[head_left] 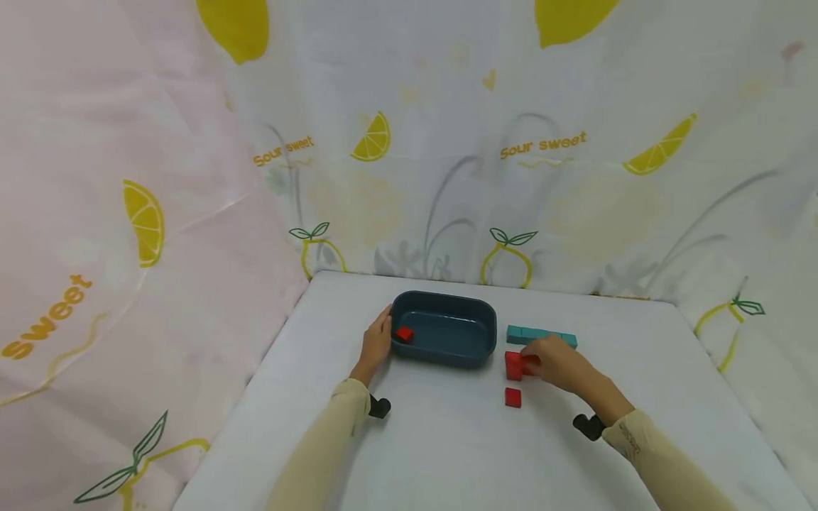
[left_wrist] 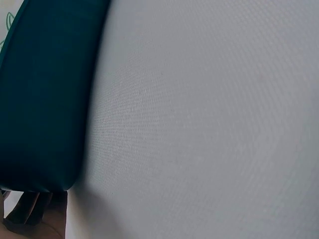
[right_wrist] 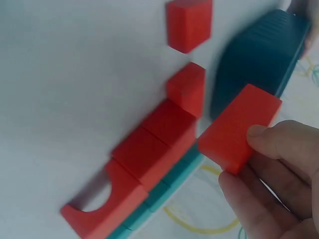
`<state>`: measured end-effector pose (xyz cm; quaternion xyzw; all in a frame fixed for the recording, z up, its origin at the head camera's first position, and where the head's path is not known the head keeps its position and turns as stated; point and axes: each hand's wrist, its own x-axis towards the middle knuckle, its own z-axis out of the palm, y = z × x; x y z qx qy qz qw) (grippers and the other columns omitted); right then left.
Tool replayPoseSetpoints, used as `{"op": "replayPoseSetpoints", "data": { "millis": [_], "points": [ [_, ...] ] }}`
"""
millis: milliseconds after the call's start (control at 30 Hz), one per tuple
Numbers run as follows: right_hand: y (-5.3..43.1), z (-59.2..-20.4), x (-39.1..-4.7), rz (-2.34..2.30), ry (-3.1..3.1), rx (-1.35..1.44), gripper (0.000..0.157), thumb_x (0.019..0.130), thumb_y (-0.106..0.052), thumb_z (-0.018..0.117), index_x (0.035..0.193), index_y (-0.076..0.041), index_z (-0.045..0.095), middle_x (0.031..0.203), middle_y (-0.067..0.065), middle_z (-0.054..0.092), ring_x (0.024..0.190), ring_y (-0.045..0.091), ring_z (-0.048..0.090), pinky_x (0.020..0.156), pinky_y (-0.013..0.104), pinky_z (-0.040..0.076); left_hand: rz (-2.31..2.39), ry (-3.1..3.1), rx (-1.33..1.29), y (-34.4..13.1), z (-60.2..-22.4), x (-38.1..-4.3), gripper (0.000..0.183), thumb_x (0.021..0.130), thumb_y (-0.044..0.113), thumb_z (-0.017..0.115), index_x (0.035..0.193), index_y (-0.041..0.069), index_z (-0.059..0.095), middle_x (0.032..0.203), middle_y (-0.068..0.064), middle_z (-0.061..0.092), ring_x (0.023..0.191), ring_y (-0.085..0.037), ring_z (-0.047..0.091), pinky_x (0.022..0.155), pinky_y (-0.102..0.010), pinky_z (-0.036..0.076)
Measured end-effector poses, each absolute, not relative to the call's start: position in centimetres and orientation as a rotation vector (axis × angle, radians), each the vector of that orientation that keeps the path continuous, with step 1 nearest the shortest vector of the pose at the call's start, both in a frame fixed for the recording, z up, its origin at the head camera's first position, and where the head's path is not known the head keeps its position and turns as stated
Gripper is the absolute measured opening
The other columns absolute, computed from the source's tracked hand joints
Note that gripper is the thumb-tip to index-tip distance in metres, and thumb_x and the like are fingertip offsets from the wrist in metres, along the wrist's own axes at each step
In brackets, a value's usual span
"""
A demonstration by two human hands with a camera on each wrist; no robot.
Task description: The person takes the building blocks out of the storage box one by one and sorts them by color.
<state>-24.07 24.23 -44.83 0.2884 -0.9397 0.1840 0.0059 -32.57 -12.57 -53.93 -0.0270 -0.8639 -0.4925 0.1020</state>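
My right hand (head_left: 562, 363) pinches a red rectangular block (right_wrist: 239, 122) between thumb and fingers, close over other red blocks on the white table. Those lie in a row in the right wrist view, including plain red blocks (right_wrist: 144, 152) and an arch-shaped red block (right_wrist: 122, 199) with a round cutout. A loose red cube (head_left: 513, 397) sits nearer to me. On the left, my left hand (head_left: 375, 342) rests against the outer end wall of the dark blue rectangular dish (head_left: 447, 355), fingers extended along it. One small red block (head_left: 404, 333) lies inside at the left end.
A row of teal blocks (head_left: 542, 336) lies right of the dish, beyond the red blocks. The white table (head_left: 441, 454) extends toward me. A lemon-printed cloth (head_left: 409, 184) hangs behind the table's back edge and along the sides.
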Motion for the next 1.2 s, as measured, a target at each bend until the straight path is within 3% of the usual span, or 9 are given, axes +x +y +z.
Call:
{"op": "replayPoseSetpoints", "data": {
  "millis": [733, 1033, 1200],
  "points": [
    [25.8, -48.1, -21.5, 0.554, -3.079, 0.668, 0.026, 0.074, -0.005, 0.084, 0.099, -0.006, 0.076, 0.090, -0.002, 0.071, 0.088, 0.020, 0.061, 0.075, 0.035, 0.059, -1.460, -2.559, -0.061, -12.6, -54.3, -32.8, 0.041, 0.107, 0.019, 0.039, 0.146, 0.008, 0.046, 0.147, -0.012, 0.045, 0.136, -0.030, 0.041, 0.112, -0.046, 0.032],
    [25.4, -48.1, -20.6, 0.476, -3.057, 0.663, 0.025, 0.073, -0.008, 0.086, 0.096, -0.003, 0.076, 0.082, 0.000, 0.071, 0.079, 0.016, 0.061, 0.071, 0.033, 0.059, -1.463, -2.555, -0.069, -12.6, -54.1, -32.7, 0.041, 0.107, 0.019, 0.040, 0.146, 0.009, 0.046, 0.147, -0.011, 0.045, 0.136, -0.028, 0.040, 0.113, -0.045, 0.032],
    [24.8, -48.0, -20.2, 0.362, -3.037, 0.570, 0.023, 0.070, -0.011, 0.088, 0.086, -0.006, 0.073, 0.068, -0.004, 0.063, 0.067, 0.013, 0.056, 0.064, 0.030, 0.057, -1.464, -2.546, -0.079, -12.6, -54.1, -32.7, 0.041, 0.106, 0.019, 0.040, 0.146, 0.008, 0.046, 0.147, -0.012, 0.046, 0.136, -0.030, 0.041, 0.112, -0.046, 0.033]
  ]
}}
